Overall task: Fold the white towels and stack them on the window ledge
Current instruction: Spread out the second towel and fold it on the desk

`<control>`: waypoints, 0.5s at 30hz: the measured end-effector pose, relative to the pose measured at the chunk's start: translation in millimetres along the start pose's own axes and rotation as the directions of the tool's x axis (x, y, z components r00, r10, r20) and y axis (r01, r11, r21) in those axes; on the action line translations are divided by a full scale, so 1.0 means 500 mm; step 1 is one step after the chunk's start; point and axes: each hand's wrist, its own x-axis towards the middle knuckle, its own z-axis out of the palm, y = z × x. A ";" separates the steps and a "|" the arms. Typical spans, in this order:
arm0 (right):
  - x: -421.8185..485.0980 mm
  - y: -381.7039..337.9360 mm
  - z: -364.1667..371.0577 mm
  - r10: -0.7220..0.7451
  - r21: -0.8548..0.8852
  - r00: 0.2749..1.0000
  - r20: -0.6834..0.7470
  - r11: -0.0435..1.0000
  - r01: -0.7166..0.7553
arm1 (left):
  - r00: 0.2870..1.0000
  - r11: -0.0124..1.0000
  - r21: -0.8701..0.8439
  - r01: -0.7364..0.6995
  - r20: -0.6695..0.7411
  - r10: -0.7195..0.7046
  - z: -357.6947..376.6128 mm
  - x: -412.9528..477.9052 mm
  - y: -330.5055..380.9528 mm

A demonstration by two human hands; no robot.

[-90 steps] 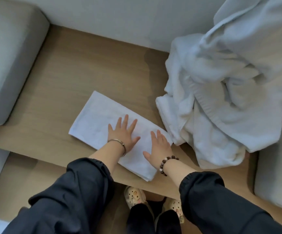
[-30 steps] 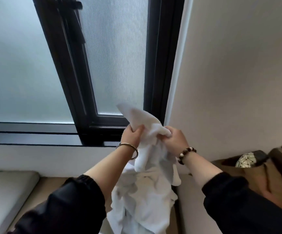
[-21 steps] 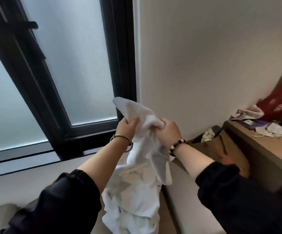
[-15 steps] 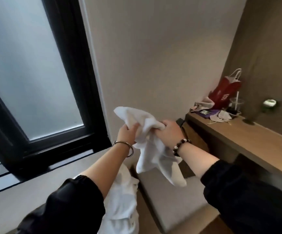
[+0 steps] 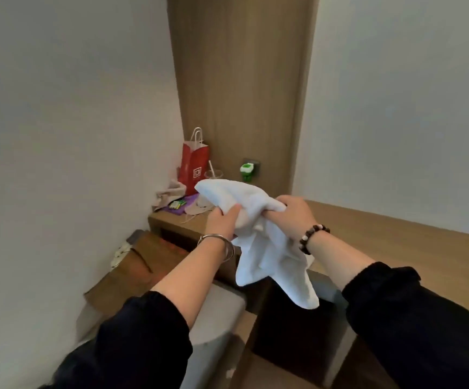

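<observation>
A: Now, item one: the crumpled white terry towel (image 5: 267, 248). Where is it sitting?

B: It is hanging in mid-air between both hands, bunched at the top, with its loose tail drooping in front of the long wooden counter (image 5: 396, 240). The left hand (image 5: 223, 221) is closing around the bunched upper fold; the right hand (image 5: 292, 216) is pinching the fabric just beside it.

A: Item two: change since a second ago?

B: The view is swinging away from the black-framed window. The window and its ledge are no longer showing; the red paper gift bag (image 5: 194, 167) and the small green-and-white plug-in device (image 5: 246, 172) are now facing the camera. The larger heap of white cloth below the hands is also out of view.

A: Item three: meaning for the task?

B: Judging by this, one towel is being separated from the pile and is still unfolded; the person is likely seeking an edge to spread it. Folding and stacking are both remaining.
</observation>
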 end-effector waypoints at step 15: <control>0.279 0.467 -0.363 0.393 0.045 0.876 -0.280 0.917 -0.397 | 0.874 0.980 0.066 0.188 0.444 -0.198 0.665 0.299 -0.047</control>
